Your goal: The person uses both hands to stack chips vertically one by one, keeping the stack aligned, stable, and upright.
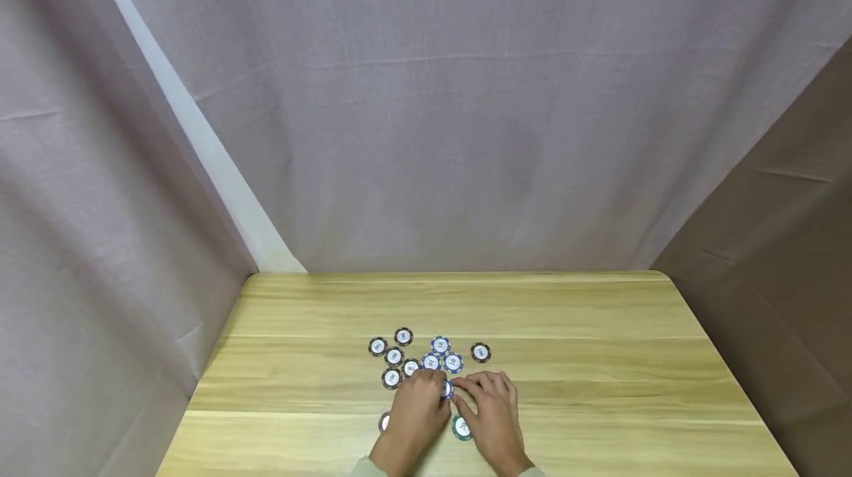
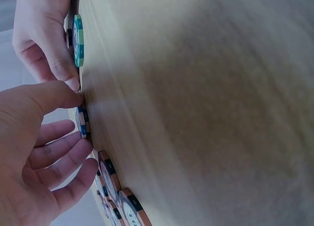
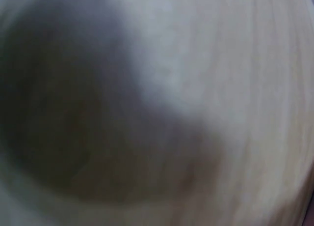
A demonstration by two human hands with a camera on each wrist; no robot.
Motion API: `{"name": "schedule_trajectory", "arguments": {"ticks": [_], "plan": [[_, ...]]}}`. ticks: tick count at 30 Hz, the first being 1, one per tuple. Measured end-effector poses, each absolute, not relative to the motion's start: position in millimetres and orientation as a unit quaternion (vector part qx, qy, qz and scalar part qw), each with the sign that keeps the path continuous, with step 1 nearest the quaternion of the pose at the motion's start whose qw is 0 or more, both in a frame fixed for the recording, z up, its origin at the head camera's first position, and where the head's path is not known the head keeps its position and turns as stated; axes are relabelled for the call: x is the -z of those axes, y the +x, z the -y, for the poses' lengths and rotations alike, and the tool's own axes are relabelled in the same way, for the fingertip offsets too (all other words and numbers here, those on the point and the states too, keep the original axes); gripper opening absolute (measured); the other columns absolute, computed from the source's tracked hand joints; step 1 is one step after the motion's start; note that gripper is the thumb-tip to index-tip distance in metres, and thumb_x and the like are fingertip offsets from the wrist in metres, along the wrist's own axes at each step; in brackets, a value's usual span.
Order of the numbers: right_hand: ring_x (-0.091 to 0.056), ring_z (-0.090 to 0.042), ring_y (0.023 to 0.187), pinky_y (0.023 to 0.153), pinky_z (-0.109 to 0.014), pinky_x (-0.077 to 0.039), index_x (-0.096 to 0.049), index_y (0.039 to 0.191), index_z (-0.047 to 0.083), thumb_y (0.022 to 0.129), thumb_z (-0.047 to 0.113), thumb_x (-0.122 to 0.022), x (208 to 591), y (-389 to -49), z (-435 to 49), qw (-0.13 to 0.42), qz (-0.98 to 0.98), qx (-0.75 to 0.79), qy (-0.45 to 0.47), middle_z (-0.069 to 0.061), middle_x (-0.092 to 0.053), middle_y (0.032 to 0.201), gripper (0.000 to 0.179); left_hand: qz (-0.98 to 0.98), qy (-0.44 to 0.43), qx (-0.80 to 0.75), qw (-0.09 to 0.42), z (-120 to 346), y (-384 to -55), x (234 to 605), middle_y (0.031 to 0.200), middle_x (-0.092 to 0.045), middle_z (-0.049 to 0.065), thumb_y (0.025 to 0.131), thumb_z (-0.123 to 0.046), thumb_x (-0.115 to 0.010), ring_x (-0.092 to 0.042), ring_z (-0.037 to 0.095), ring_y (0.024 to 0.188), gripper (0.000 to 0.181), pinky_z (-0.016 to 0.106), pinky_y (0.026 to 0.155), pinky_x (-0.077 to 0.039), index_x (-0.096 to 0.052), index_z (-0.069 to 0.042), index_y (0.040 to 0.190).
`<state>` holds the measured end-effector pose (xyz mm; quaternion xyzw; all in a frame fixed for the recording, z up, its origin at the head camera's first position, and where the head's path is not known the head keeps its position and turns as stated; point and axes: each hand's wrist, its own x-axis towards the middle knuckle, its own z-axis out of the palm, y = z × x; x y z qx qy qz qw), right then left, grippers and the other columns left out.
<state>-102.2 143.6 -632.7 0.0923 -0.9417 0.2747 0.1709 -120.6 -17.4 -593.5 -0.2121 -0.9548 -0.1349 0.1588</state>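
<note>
On the wooden table, a blue-edged poker chip (image 1: 447, 389) lies between the two hands. My left hand (image 1: 419, 404) has its thumb and fingertips at opposite sides of this chip; the left wrist view shows the blue chip (image 2: 82, 122) low at the tabletop between them. From the right, my right hand (image 1: 494, 410) brings its index fingertip up to the chip's edge, its fingers loosely bent. A green chip (image 1: 462, 427) lies beside the right thumb. Just beyond the hands are three blue chips, one of them (image 1: 441, 344) farthest back. The right wrist view shows only blurred tabletop and shadow.
Several black-edged chips (image 1: 394, 356) form a loose cluster left of the blue ones. Another black-edged chip (image 1: 481, 352) lies apart to the right. A chip (image 1: 384, 421) is partly covered by the left hand. Grey curtains (image 1: 426, 129) surround the table (image 1: 599, 359).
</note>
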Motion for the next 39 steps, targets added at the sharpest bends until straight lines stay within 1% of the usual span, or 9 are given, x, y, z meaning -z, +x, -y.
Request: {"name": "schedule_trajectory", "arguments": {"ticks": [3, 8, 12, 16, 23, 27, 33, 36, 39], "plan": [[-0.057, -0.020, 0.114, 0.115, -0.059, -0.027, -0.080, 0.114, 0.024, 0.087, 0.025, -0.086, 633, -103, -144, 0.181, 0.940, -0.273, 0.099, 0.011, -0.066, 0.105, 0.028, 0.955, -0.214, 0.127, 0.161, 17, -122, 593, 0.093, -0.075, 0.003, 0.075, -0.019, -0.087, -0.071, 0.019, 0.085, 0.026, 0.032, 0.077, -0.060, -0.075, -0.010, 0.096], [-0.057, -0.021, 0.115, 0.113, -0.056, -0.028, -0.079, 0.118, 0.023, 0.087, 0.028, -0.085, 635, -103, -146, 0.184, 0.942, -0.259, 0.111, 0.010, -0.067, 0.106, 0.031, 0.955, -0.219, 0.134, 0.151, 17, -122, 594, 0.095, -0.075, 0.005, 0.076, -0.022, -0.088, -0.070, 0.020, 0.086, 0.039, 0.034, 0.076, -0.060, -0.074, -0.008, 0.110], [-0.055, -0.021, 0.113, 0.111, -0.056, -0.028, -0.080, 0.120, 0.022, 0.087, 0.029, -0.085, 636, -102, -146, 0.182, 0.944, -0.250, 0.116, 0.009, -0.067, 0.107, 0.033, 0.954, -0.226, 0.149, 0.131, 18, -121, 595, 0.102, -0.075, 0.008, 0.079, -0.019, -0.087, -0.071, 0.024, 0.092, 0.046, 0.036, 0.084, -0.060, -0.071, -0.006, 0.120], [-0.054, -0.022, 0.114, 0.112, -0.058, -0.027, -0.079, 0.121, 0.020, 0.087, 0.030, -0.083, 636, -102, -145, 0.173, 0.947, -0.246, 0.113, 0.009, -0.066, 0.109, 0.035, 0.952, -0.229, 0.161, 0.120, 19, -120, 595, 0.108, -0.076, 0.010, 0.080, -0.015, -0.085, -0.071, 0.026, 0.098, 0.048, 0.036, 0.092, -0.059, -0.070, -0.006, 0.124], [-0.052, -0.023, 0.115, 0.113, -0.060, -0.024, -0.079, 0.123, 0.018, 0.085, 0.033, -0.083, 637, -103, -144, 0.171, 0.949, -0.238, 0.116, 0.008, -0.065, 0.110, 0.041, 0.948, -0.234, 0.188, 0.109, 21, -115, 594, 0.112, -0.076, 0.009, 0.080, -0.006, -0.082, -0.070, 0.026, 0.105, 0.047, 0.035, 0.092, -0.060, -0.069, -0.007, 0.125], [-0.053, -0.023, 0.115, 0.113, -0.059, -0.025, -0.078, 0.122, 0.018, 0.084, 0.035, -0.083, 638, -102, -144, 0.174, 0.949, -0.237, 0.118, 0.008, -0.066, 0.110, 0.041, 0.942, -0.237, 0.209, 0.111, 24, -115, 593, 0.115, -0.074, 0.009, 0.081, -0.007, -0.081, -0.070, 0.026, 0.108, 0.045, 0.036, 0.094, -0.059, -0.070, -0.006, 0.125], [-0.053, -0.023, 0.116, 0.113, -0.060, -0.025, -0.077, 0.122, 0.023, 0.085, 0.037, -0.082, 638, -101, -143, 0.174, 0.949, -0.235, 0.115, 0.009, -0.065, 0.111, 0.040, 0.936, -0.260, 0.199, 0.129, 32, -120, 586, 0.110, -0.071, 0.005, 0.086, -0.017, -0.079, -0.067, 0.022, 0.102, 0.033, 0.037, 0.091, -0.059, -0.074, -0.008, 0.118], [-0.053, -0.023, 0.116, 0.113, -0.061, -0.025, -0.077, 0.123, 0.026, 0.085, 0.038, -0.082, 636, -102, -143, 0.171, 0.950, -0.237, 0.113, 0.010, -0.066, 0.111, 0.041, 0.934, -0.267, 0.187, 0.146, 36, -126, 581, 0.107, -0.071, 0.004, 0.085, -0.016, -0.077, -0.066, 0.021, 0.098, 0.030, 0.037, 0.086, -0.059, -0.075, -0.009, 0.115], [-0.052, -0.022, 0.118, 0.114, -0.061, -0.023, -0.076, 0.125, 0.028, 0.085, 0.042, -0.082, 635, -103, -143, 0.152, 0.953, -0.239, 0.105, 0.011, -0.065, 0.112, 0.042, 0.935, -0.268, 0.170, 0.160, 42, -134, 575, 0.106, -0.072, 0.005, 0.086, -0.015, -0.078, -0.067, 0.021, 0.097, 0.030, 0.036, 0.084, -0.059, -0.076, -0.008, 0.115]]}}
